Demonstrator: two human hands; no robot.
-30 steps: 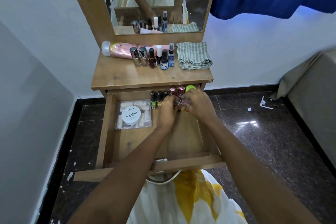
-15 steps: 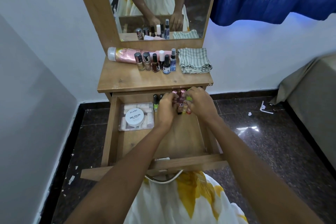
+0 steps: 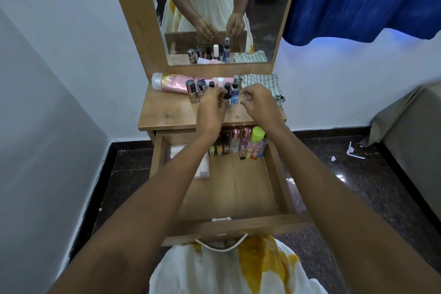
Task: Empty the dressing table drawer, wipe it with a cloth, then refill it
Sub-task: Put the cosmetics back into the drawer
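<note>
An open wooden drawer (image 3: 229, 188) is seen pulled out below a dressing table top (image 3: 171, 114). Small bottles (image 3: 241, 143) are lined along its back edge, and a clear box (image 3: 202, 167) is partly hidden by the left forearm. The left hand (image 3: 212, 105) is closed around a dark bottle (image 3: 227, 94) among those standing on the top. The right hand (image 3: 256, 100) is loosely curled, holding nothing visible. A pink tube (image 3: 171, 82) lies behind, and a folded striped cloth (image 3: 265, 83) is partly blocked by the right hand.
</note>
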